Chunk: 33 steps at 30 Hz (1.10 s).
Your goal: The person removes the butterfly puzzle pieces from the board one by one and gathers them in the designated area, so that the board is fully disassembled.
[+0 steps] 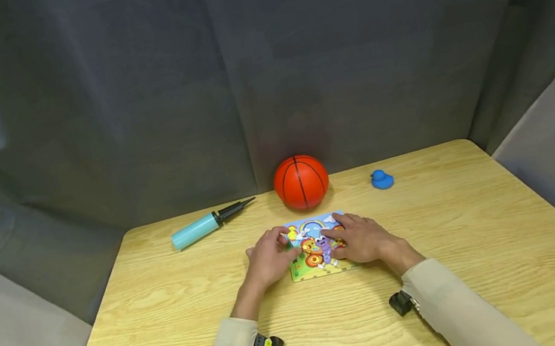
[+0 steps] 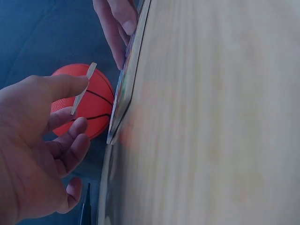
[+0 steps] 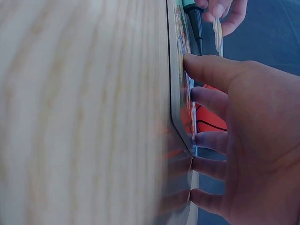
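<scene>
A colourful picture puzzle board (image 1: 325,270) with a purple cartoon figure lies flat on the table between both hands. My left hand (image 1: 267,257) is over the board's left side and pinches a thin flat puzzle piece (image 2: 79,100) between thumb and index finger. That piece is held on edge, raised off the board, its remaining fingers loosely bent. On the board's right side rests my right hand (image 1: 363,238), fingers spread. In the right wrist view its thumb (image 3: 206,65) touches the board's face, and the outer fingertips reach the board's far edge and the tabletop.
Behind the board, a red basketball (image 1: 301,182) stands near the table's back edge. A turquoise hand pump (image 1: 196,231) with a black nozzle lies at back left. Toward the back right sits a blue rubber duck (image 1: 381,179). Dark curtains (image 1: 161,94) hang behind the wooden table (image 1: 324,329).
</scene>
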Available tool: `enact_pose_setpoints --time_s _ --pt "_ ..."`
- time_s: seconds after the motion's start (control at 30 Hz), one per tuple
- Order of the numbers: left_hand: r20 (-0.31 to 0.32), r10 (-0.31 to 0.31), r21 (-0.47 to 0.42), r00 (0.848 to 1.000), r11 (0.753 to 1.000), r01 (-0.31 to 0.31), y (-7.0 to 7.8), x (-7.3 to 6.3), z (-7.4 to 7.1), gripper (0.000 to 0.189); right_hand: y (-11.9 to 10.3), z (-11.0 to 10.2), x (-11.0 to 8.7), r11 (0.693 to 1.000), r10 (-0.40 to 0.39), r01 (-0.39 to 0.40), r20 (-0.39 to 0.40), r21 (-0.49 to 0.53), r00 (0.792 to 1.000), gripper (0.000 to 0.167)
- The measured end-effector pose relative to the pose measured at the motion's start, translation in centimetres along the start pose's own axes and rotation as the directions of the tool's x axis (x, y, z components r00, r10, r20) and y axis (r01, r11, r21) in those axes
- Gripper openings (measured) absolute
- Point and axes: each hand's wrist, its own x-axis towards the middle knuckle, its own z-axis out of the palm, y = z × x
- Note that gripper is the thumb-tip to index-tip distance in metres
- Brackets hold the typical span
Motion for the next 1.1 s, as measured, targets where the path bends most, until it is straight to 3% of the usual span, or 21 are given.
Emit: enact_pose_setpoints --time_s 0.2,0.63,0.9,1.1 --pt "0.04 0.06 0.051 0.997 0.997 -0.062 0.4 -1.7 -0.2 0.045 0.1 0.1 0.0 1.0 -0.007 0.007 -0.005 0.007 1.0 0.057" --pt "0.106 0.115 0.112 0.988 0.986 -0.127 0.8 -4.3 -0.1 0.04 0.1 0.3 0.0 1.0 -0.017 0.017 -0.02 0.013 1.0 0.057" --pt "0.206 0.13 0.151 0.97 0.975 -0.162 1.1 -5.4 -0.1 0.044 0.3 0.4 0.1 1.0 -0.014 0.014 -0.013 0.006 1.0 0.057" --pt "0.254 0.161 0.207 0.954 0.954 -0.216 1.4 -5.8 -0.3 0.045 0.4 0.3 0.2 1.0 -0.011 0.011 -0.018 0.0 1.0 0.057"
